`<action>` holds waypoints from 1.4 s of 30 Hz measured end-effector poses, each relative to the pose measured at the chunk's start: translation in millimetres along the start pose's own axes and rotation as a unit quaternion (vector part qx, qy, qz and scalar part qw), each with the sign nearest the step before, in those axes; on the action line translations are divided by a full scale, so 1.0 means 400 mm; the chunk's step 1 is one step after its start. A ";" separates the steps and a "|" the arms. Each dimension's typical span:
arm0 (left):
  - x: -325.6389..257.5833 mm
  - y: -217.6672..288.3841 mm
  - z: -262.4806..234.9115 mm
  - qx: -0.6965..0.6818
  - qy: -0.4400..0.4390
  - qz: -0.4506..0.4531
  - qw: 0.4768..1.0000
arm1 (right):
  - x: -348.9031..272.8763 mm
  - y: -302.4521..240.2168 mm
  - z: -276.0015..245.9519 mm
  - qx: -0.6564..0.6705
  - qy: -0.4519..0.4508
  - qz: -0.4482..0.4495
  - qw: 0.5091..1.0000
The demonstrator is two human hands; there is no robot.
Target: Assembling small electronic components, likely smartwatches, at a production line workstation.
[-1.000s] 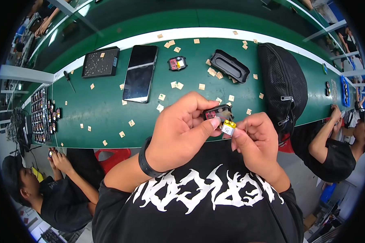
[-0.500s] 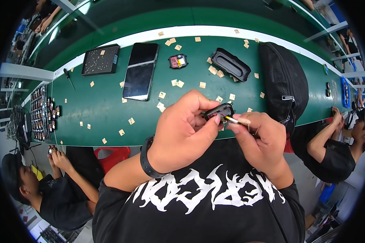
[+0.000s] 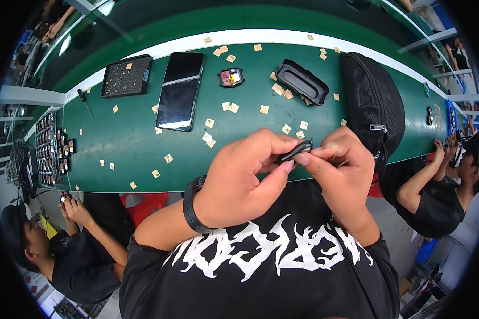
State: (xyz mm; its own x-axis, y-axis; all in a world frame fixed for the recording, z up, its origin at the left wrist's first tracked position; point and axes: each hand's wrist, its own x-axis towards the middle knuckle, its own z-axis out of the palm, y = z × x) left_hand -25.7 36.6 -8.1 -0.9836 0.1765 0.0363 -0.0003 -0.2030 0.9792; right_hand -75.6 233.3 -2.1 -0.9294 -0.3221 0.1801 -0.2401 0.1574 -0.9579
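Observation:
My left hand (image 3: 245, 178) closes its thumb and fingers on a small black watch case (image 3: 295, 152), tilted nearly edge-on above the table's near edge. At the case's right end, my right hand (image 3: 343, 166) pinches it between thumb and forefinger. The inside of the case is turned out of sight. Beyond my hands lies another small watch case (image 3: 231, 78) with red and yellow parts showing. A dark phone-like slab (image 3: 182, 93) rests to its left. To its right is an empty black oblong tray (image 3: 303, 82).
Small beige paper squares (image 3: 209, 123) are scattered over the green table (image 3: 127, 154). A black mesh bag (image 3: 372, 95) stands at the right. A black grid tray (image 3: 126, 77) and a screwdriver (image 3: 84, 101) lie far left, with rows of watch parts (image 3: 49, 149) nearer. People sit on both sides.
The case has turned from showing its open inside to nearly edge-on. The small silver-and-yellow part with wires in my right hand is out of sight. My right fingers now grip the case.

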 end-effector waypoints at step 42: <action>-0.040 0.090 -0.037 -0.127 -0.030 -0.112 0.985 | 0.017 -0.122 -0.036 -0.384 -0.123 -0.437 0.804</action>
State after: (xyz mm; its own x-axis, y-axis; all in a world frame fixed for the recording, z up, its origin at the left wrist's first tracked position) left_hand -12.7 12.2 23.7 -0.9412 0.2995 -0.1566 -0.2693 -0.3846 0.8829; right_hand -74.2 236.8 49.1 -0.2503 -0.7837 0.5685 -0.9615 0.2700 -0.0511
